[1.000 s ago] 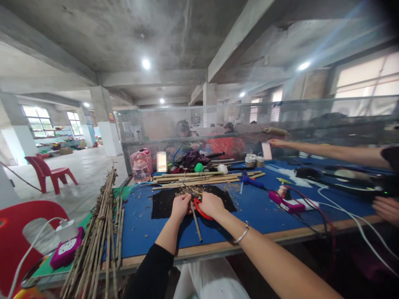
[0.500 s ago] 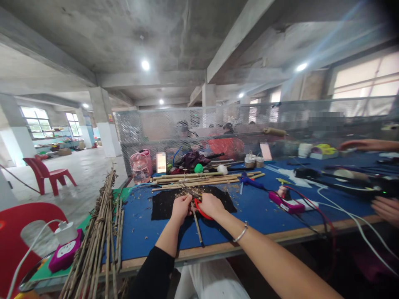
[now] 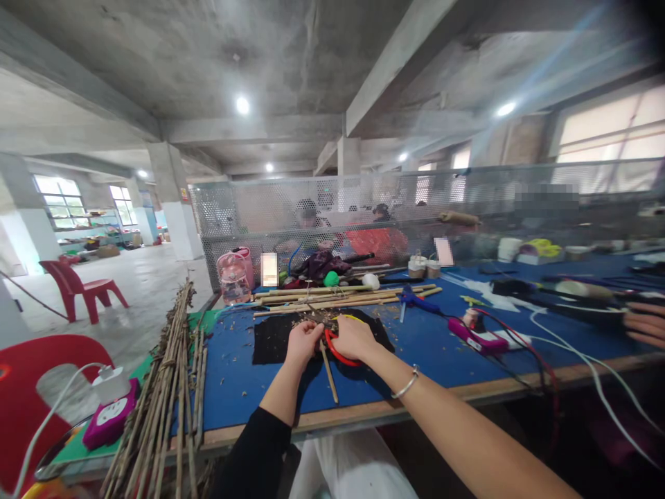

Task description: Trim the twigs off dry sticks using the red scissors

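Note:
My left hand (image 3: 303, 343) is closed round a thin bamboo stick (image 3: 328, 376) that slants toward the table's front edge. My right hand (image 3: 353, 337) is wrapped round the red handles of a pair of shears (image 3: 339, 355), right beside the left hand. Both hands rest over a black mat (image 3: 270, 338) strewn with wood chips on the blue table (image 3: 249, 388).
A bundle of long sticks (image 3: 166, 395) leans at the table's left edge. Cut bamboo rods (image 3: 337, 298) lie behind the mat. A blue glue gun (image 3: 415, 300), a pink power strip (image 3: 478, 339) with cables, and a co-worker's fingers (image 3: 644, 322) are on the right. A mesh screen (image 3: 364, 208) backs the table.
The co-worker's arm that reached across the far right of the table has drawn back out of view. My hands have shifted slightly away from me on the mat.

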Demonstrator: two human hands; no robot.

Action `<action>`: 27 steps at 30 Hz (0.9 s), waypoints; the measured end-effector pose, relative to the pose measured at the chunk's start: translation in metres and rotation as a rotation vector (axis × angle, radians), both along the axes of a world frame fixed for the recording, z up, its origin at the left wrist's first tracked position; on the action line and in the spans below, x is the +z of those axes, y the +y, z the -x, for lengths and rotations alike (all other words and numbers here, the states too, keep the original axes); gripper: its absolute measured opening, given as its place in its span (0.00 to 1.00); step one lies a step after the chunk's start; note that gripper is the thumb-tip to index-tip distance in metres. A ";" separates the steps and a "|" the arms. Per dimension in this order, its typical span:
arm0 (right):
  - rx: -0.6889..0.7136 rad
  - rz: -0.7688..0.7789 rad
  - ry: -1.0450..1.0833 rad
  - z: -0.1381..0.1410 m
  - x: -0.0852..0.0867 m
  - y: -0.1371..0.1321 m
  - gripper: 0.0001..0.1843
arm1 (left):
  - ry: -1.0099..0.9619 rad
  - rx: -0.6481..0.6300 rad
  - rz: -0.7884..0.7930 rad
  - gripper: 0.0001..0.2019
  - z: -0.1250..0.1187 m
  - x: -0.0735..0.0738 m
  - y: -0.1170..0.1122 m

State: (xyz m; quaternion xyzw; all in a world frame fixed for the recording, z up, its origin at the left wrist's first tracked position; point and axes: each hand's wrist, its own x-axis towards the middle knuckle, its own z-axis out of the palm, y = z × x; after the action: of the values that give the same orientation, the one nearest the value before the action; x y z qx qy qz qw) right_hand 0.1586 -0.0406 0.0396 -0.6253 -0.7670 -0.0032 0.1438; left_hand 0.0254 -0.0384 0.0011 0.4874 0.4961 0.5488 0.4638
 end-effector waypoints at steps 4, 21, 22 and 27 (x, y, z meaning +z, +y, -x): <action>-0.022 -0.025 0.004 0.004 -0.002 0.001 0.27 | -0.012 0.031 -0.032 0.15 0.000 -0.002 0.002; -0.015 0.047 0.093 0.008 0.000 0.001 0.25 | -0.071 0.037 -0.069 0.15 -0.001 0.003 -0.001; -0.014 0.042 0.089 0.007 0.000 0.002 0.25 | -0.061 0.034 -0.067 0.15 -0.001 0.003 -0.001; -0.020 -0.015 0.065 0.004 -0.005 0.004 0.25 | -0.024 0.015 -0.058 0.15 0.000 0.000 0.000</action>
State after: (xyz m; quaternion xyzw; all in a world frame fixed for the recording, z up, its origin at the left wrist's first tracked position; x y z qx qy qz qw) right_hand 0.1545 -0.0366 0.0351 -0.6317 -0.7556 0.0098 0.1733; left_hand 0.0257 -0.0386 0.0014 0.4902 0.4782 0.5722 0.4513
